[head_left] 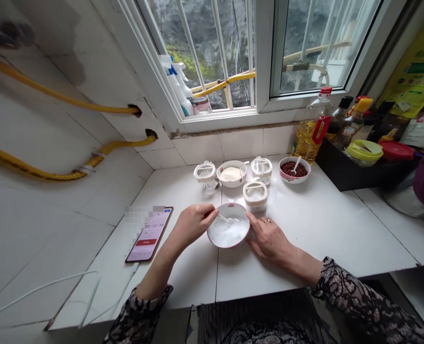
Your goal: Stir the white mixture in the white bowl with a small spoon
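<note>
My left hand [197,220] pinches the handle of a small white spoon [225,218], whose tip lies in a white bowl. Gripped at its right rim by my right hand [271,236], the bowl [231,209] tilts toward me. White granular stuff [229,232], perhaps sugar or salt, covers the inside. Just behind the bowl stands a clear lidded jar [255,195] with white contents. Two similar jars, one at the left [205,174] and one at the right [261,168], flank a bowl of pale grains [231,174].
A bowl of dark red beans [294,170] with a white spoon stands back right. Beside it are an oil bottle [309,136] and a black condiment box [355,167]. A phone [150,235] showing a timer lies left on the white tiled counter [326,220], its cable trailing forward.
</note>
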Demonstrator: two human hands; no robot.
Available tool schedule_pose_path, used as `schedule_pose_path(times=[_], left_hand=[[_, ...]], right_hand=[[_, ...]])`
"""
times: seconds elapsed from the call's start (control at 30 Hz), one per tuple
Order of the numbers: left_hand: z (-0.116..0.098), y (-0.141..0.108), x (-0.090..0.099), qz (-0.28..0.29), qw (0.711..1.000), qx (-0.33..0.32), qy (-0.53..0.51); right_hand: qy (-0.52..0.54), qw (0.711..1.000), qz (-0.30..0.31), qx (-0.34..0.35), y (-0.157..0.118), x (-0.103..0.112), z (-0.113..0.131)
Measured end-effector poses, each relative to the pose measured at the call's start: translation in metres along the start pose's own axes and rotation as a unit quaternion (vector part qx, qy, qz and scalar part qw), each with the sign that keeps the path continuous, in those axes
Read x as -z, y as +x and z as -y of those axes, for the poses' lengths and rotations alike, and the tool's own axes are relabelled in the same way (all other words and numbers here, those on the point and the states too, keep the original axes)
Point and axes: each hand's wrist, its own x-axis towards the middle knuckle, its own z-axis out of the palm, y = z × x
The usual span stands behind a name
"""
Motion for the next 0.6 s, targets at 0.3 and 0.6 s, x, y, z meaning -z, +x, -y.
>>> schedule_pose_path(times=[0.3, 0.6], left_hand=[[0.001, 0.005, -0.002, 0.032, 0.997, 0.02, -0.062], [0.013, 0.005, 0.005, 0.059, 0.972, 0.072, -0.217]], right_hand=[[-0.001, 1.0, -0.001, -0.003, 0.0, 0.0, 0.0], [-0.004, 1.0, -0.002, -0.003, 0.0, 0.0, 0.001]])
